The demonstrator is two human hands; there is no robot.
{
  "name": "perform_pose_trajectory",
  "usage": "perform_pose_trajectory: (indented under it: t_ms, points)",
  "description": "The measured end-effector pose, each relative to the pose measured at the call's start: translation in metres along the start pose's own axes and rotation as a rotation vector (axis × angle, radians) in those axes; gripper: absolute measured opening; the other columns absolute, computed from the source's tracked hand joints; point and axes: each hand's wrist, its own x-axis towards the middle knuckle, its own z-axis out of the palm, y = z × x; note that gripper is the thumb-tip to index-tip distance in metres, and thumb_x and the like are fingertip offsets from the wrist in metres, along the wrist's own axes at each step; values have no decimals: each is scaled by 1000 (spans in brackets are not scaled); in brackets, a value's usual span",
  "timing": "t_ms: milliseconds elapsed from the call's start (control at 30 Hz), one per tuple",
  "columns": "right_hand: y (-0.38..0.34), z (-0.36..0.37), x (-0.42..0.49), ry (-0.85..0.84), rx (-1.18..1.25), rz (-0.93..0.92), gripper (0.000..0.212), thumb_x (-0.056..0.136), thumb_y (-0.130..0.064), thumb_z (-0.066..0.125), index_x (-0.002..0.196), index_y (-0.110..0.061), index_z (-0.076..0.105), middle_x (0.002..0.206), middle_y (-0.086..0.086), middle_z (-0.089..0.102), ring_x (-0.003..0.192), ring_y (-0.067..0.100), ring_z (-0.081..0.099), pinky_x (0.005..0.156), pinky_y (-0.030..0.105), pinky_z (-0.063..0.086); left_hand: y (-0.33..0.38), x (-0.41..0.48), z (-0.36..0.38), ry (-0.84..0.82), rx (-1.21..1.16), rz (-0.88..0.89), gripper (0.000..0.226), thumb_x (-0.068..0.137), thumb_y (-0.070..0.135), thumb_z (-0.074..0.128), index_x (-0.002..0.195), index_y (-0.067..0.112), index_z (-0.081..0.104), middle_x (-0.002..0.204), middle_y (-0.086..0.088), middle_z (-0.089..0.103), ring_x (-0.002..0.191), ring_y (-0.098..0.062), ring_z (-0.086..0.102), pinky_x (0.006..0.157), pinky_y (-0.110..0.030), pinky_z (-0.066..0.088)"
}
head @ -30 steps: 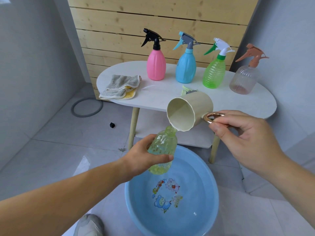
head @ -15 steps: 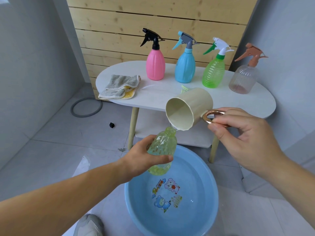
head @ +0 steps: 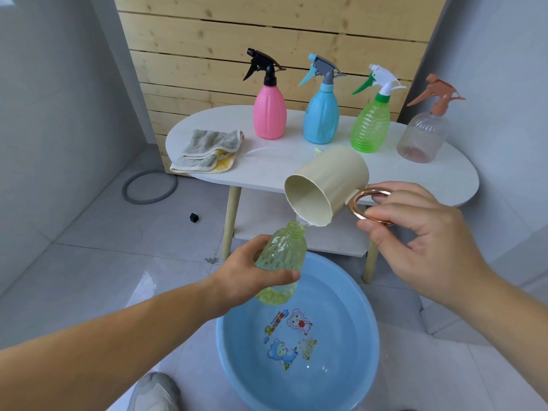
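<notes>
pouring is in hand: the left hand is wrapped round the belly of the bottle, thumb across the front, holding it tilted with its open neck pointing up toward the cup. the right hand pinches the cup's gold handle between thumb and forefinger, the other fingers loosely curled. it has the cup tipped far over, mouth facing down and left. the cup's low lip sits just above the bottle's neck, and a thin run of water passes between them.

with the cup tipped this far, i judge it close to empty. how full the bottle is cannot be read through its dimpled green wall. the bottle has no cap or spray head on, so more filling, if it needs it, and closing are probably what is left.

the bottle hangs above the far edge of the basin, which stands on the floor with water in it, so drips should land there. behind both hands is the table, with the cup between it and the camera. on it stand four sprayers, pink, blue, green and clear, all with heads on, and a folded cloth at the left end.
</notes>
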Motion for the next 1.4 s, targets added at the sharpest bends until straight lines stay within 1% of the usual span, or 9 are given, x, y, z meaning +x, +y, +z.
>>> perform_pose_trajectory:
  t_ms: [333, 533, 600, 700, 767, 833, 1000, 1267, 1400]
  points:
    - [0, 0, 1, 31, -104, -140, 22, 92, -20, 61, 82, -5, 74, 76, 6, 63, 110, 30, 60, 99, 29, 45, 3, -1, 1, -5, -3, -4, 57, 75, 32, 92, 124, 34, 63, 112, 11, 73, 94, 0, 71, 81, -22, 58]
    - [1, 3, 1, 20, -128, -208, 17, 90, -14, 63, 81, -4, 73, 72, 3, 60, 109, 31, 59, 103, 29, 43, 6, -1, 0, -7, -20, 2, 61, 70, 34, 95, 123, 34, 65, 114, 8, 74, 100, -6, 72, 89, -31, 60]
    - [0, 5, 0, 18, -18, -76, 20, 91, -21, 61, 82, -8, 73, 79, -3, 65, 110, 21, 61, 100, 27, 45, 6, 0, 0, -10, -29, 0, 67, 64, 40, 94, 124, 34, 65, 114, 8, 74, 103, -10, 73, 93, -36, 60]
    - [-4, 5, 0, 19, 264, 300, 16, 93, -23, 65, 82, -16, 73, 85, -14, 72, 96, 5, 66, 89, 20, 48, 8, 0, 0, -11, -50, 4, 68, 61, 40, 94, 122, 34, 66, 112, 6, 75, 103, -14, 74, 93, -40, 61]
    - [-1, 5, 1, 11, 402, 518, 18, 95, -21, 63, 81, -17, 73, 82, -5, 74, 87, 11, 68, 84, 23, 52, 10, 1, 1, -6, -70, 11, 65, 62, 35, 94, 121, 32, 67, 109, 5, 76, 101, -16, 75, 93, -41, 61]
    - [3, 8, 3, 48, 579, 676, 21, 96, -23, 59, 84, -13, 73, 86, 3, 75, 91, 17, 71, 91, 29, 55, 14, 1, 2, -9, -90, 13, 62, 64, 31, 93, 121, 29, 67, 106, 4, 76, 100, -18, 75, 92, -42, 62]
    - [26, 3, 18, 212, 966, 927, 30, 101, -19, 51, 83, 1, 63, 97, 20, 62, 96, 32, 66, 89, 42, 59, 28, 6, 5, -29, -100, 38, 70, 61, 35, 94, 125, 27, 65, 110, 1, 76, 104, -21, 75, 92, -44, 61]
    - [94, -14, 40, 352, 833, 1111, 35, 101, -18, 45, 67, -9, 43, 94, 20, 59, 84, 37, 63, 80, 41, 59, 54, 25, 24, -64, -111, 88, 71, 61, 38, 93, 126, 32, 67, 116, 2, 76, 109, -21, 73, 99, -48, 57]
    - [132, -21, 48, 393, 764, 1175, 25, 96, -28, 56, 78, -11, 56, 85, 14, 58, 76, 29, 63, 79, 39, 58, 64, 38, 40, -81, -133, 97, 69, 61, 35, 93, 125, 31, 67, 114, 0, 77, 107, -22, 74, 96, -47, 59]
